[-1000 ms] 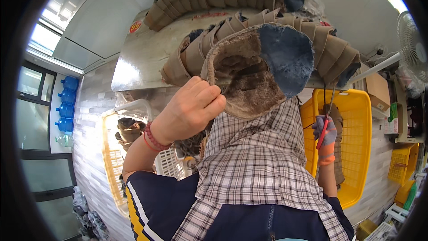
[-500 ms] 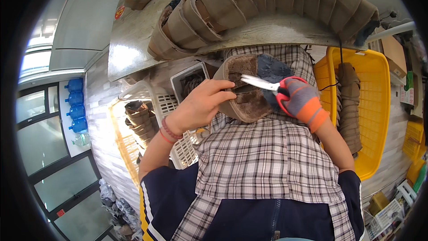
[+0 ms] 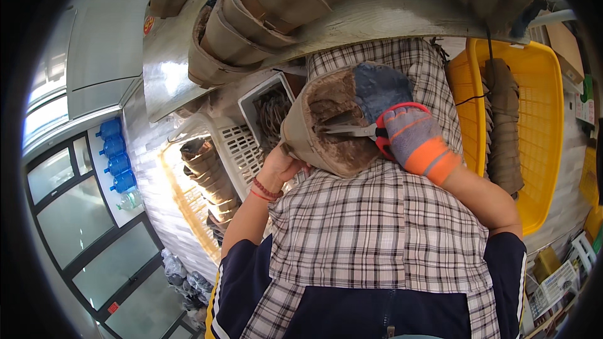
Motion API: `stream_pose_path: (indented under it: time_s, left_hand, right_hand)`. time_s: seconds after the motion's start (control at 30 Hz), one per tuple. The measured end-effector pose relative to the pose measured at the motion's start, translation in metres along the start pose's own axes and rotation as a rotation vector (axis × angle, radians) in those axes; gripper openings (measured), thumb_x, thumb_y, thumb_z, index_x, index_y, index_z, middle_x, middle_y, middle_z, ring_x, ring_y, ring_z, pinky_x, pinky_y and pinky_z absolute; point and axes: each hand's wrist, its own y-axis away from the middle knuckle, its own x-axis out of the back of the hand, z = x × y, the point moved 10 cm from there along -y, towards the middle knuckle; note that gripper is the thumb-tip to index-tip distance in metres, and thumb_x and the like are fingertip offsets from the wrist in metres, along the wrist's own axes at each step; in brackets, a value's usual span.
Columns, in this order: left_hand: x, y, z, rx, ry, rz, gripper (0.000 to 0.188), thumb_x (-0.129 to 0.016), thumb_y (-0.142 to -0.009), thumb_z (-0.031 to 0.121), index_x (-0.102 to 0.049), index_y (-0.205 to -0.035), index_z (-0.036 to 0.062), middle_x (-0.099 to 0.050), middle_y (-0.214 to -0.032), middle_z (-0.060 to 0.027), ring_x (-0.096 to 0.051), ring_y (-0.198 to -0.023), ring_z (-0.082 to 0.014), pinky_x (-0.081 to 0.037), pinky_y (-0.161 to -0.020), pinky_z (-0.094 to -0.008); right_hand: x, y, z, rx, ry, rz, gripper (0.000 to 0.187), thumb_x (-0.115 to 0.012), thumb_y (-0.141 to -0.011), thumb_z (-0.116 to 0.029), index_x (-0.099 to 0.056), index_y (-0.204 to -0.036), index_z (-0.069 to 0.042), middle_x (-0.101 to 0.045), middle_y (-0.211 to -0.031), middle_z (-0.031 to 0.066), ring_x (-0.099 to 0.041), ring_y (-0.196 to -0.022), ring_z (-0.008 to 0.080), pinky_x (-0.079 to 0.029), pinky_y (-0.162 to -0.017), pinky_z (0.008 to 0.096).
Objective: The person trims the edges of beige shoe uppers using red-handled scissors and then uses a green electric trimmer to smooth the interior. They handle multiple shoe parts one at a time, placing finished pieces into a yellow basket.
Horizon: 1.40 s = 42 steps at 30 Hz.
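Brown fur-lined shell [image 3: 328, 95]: I'm gripping its outside with left hand [image 3: 284, 166], seemingly steadying opening; right hand [image 3: 414, 135] holding red-handled scissors [image 3: 361, 131] inside.

1 brown, curved boot-like piece [image 3: 330, 97], lined with brown plush and a blue patch at its far right, sits tilted over the lap of the checked apron [image 3: 352, 226], opening upward. Red-handled scissors [image 3: 364, 131] reach inside it, silver blades toward the apron's left side.
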Motion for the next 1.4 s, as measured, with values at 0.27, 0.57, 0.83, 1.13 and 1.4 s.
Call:
stream_pose_path:
  time_s: [0.27,0.57,0.83,1.13,1.4]
  left_hand:
    - [0.026,-0.011,-0.009,-0.092,0.055,0.064,0.022,-0.062,-0.084,0.009,-0.062,-0.105,0.0024,-0.066,-0.086,-0.0084,-0.066,-0.07,-0.02,-0.054,-0.046,-0.0334]
    - [0.027,-0.014,-0.011,-0.113,0.067,-0.006,0.024,-0.062,-0.083,0.002,-0.061,-0.107,0.0008,-0.065,-0.088,-0.008,-0.065,-0.078,-0.0185,-0.055,-0.067,-0.031]
    - [0.028,-0.02,-0.014,-0.069,0.113,-0.006,0.023,-0.061,-0.084,0.005,-0.062,-0.106,0.0018,-0.065,-0.09,-0.0069,-0.064,-0.08,-0.0183,-0.055,-0.07,-0.0326]
    - [0.01,-0.01,-0.002,-0.084,0.063,0.01,0.021,-0.066,-0.078,-0.003,-0.066,-0.098,0.0017,-0.066,-0.086,-0.0033,-0.063,-0.075,-0.0146,-0.054,-0.071,-0.0293]
    - [0.03,0.001,0.016,-0.222,0.155,0.038,0.021,-0.063,-0.082,0.001,-0.063,-0.102,0.0019,-0.066,-0.088,-0.0062,-0.065,-0.077,-0.0162,-0.055,-0.069,-0.0309]
  right_hand:
    - [0.017,-0.004,-0.003,0.029,-0.085,-0.039,0.032,-0.063,-0.08,-0.032,-0.059,-0.096,-0.005,-0.062,-0.085,0.0134,-0.062,-0.079,0.027,-0.05,-0.066,0.0381]
    - [0.029,-0.015,-0.023,0.15,-0.054,0.086,0.029,-0.061,-0.082,-0.034,-0.059,-0.094,-0.007,-0.062,-0.08,0.0129,-0.061,-0.077,0.027,-0.05,-0.065,0.0389]
    - [0.02,-0.022,-0.022,0.107,0.019,0.025,0.028,-0.061,-0.081,-0.032,-0.059,-0.094,-0.008,-0.063,-0.08,0.0117,-0.061,-0.076,0.0266,-0.049,-0.063,0.0385]
    - [0.044,0.006,0.042,-0.194,-0.295,0.086,0.03,-0.068,-0.077,-0.032,-0.062,-0.096,-0.009,-0.066,-0.087,0.0102,-0.064,-0.08,0.0264,-0.051,-0.066,0.0371]
    - [0.042,0.037,0.13,-0.502,-0.415,0.463,0.033,-0.067,-0.079,-0.033,-0.062,-0.1,-0.008,-0.067,-0.085,0.0108,-0.065,-0.078,0.0295,-0.052,-0.07,0.0363]
